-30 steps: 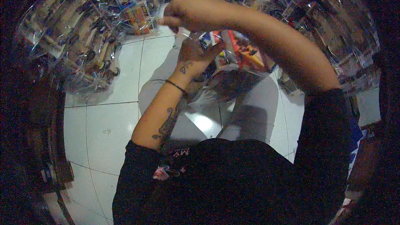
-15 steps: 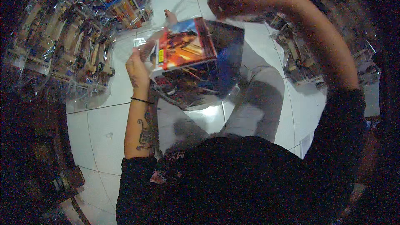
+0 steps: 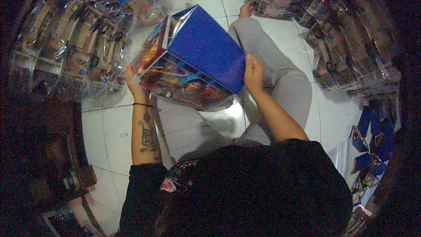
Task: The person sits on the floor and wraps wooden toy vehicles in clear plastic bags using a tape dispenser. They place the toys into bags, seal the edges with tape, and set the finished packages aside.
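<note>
Above my lap I hold a large box [image 3: 206, 46] with a plain blue face turned up and colourful printed pictures on its sides. Clear plastic film [image 3: 147, 39] shines around its left end. My left hand [image 3: 135, 85] grips that end low down, its fingers partly hidden by the box and film. On the opposite side, my right hand [image 3: 254, 74] clasps the right edge of the blue face, thumb on top and the other fingers mostly out of sight behind it.
Piles of plastic-wrapped goods [image 3: 74, 48] stand on the left, with similar wrapped stacks [image 3: 346, 52] on the right. Blue pieces [image 3: 372, 149] lie scattered at the far right. My grey-trousered legs [image 3: 289, 87] rest on white floor tiles [image 3: 109, 140]. Dark objects [image 3: 61, 171] stand at lower left.
My right hand has come down from a raised sweep and now holds the box's right edge. The box has turned, so its blue face shows instead of the orange picture face.
</note>
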Motion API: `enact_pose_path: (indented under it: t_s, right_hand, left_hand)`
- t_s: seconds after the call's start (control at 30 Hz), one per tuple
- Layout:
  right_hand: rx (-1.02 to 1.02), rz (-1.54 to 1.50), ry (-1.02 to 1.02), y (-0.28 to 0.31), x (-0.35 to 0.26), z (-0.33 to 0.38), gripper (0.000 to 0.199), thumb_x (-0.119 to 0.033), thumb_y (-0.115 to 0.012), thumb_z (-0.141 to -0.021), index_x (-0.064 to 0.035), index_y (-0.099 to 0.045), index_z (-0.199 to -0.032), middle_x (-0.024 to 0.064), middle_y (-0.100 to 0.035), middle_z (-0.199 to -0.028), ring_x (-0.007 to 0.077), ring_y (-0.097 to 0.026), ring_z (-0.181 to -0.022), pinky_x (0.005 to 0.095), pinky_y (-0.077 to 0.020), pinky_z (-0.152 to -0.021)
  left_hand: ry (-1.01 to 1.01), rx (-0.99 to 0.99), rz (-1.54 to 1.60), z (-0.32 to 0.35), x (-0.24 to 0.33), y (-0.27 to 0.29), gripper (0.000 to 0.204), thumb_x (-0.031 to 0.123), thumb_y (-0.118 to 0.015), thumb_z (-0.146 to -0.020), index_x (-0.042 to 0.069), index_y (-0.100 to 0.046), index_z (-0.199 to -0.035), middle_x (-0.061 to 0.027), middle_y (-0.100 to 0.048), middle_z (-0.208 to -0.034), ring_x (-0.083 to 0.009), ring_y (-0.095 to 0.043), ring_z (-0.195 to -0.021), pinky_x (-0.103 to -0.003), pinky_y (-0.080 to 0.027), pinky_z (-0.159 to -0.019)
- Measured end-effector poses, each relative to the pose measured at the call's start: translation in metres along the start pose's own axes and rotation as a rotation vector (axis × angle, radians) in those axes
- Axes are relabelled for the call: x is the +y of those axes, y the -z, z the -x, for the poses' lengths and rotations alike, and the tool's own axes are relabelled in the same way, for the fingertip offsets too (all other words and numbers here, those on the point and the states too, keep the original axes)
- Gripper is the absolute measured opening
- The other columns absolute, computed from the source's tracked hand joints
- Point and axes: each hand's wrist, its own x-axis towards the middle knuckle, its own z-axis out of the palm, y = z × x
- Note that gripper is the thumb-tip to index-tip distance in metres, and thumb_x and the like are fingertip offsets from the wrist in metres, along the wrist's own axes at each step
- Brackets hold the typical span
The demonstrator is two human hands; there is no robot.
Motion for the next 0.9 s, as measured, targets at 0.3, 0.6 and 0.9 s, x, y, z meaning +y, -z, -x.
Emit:
enact_pose_path:
  t_s: [0.3,0.6,0.9]
  right_hand:
    - [-0.163,0.155,-0.241,0.023,0.016,-0.014,0.048,-0.036,-0.041,-0.096,0.0041,-0.063,-0.083,0.0173,-0.062,-0.070,0.0276,-0.057,-0.064,0.0395,-0.0428,-0.065]
    - [-0.052,-0.357,-0.156,0.012,0.028,-0.012,0.055,-0.048,-0.033,-0.097,-0.0013,-0.062,-0.096,0.0074,-0.063,-0.102,0.0219,-0.057,-0.094,0.0317,-0.0428,-0.087]
    - [0.068,-1.171,-0.577,-0.014,-0.010,-0.023,0.065,-0.062,-0.028,-0.091,-0.0067,-0.057,-0.073,0.0080,-0.060,-0.072,0.0223,-0.055,-0.071,0.0346,-0.0431,-0.076]
  left_hand:
    - [-0.045,0.036,-0.059,0.007,0.010,-0.002,0.046,0.038,-0.051,-0.091,-0.003,-0.053,-0.112,-0.0143,-0.058,-0.104,-0.0255,-0.061,-0.090,-0.039,-0.050,-0.080]
    - [-0.047,0.174,-0.061,0.021,0.006,-0.011,0.046,0.042,-0.044,-0.093,-0.001,-0.056,-0.107,-0.0130,-0.061,-0.101,-0.0246,-0.062,-0.087,-0.035,-0.050,-0.080]
    - [-0.050,0.075,-0.065,0.031,0.002,-0.015,0.053,0.045,-0.047,-0.091,-0.002,-0.057,-0.113,-0.0138,-0.063,-0.105,-0.0248,-0.063,-0.089,-0.036,-0.050,-0.079]
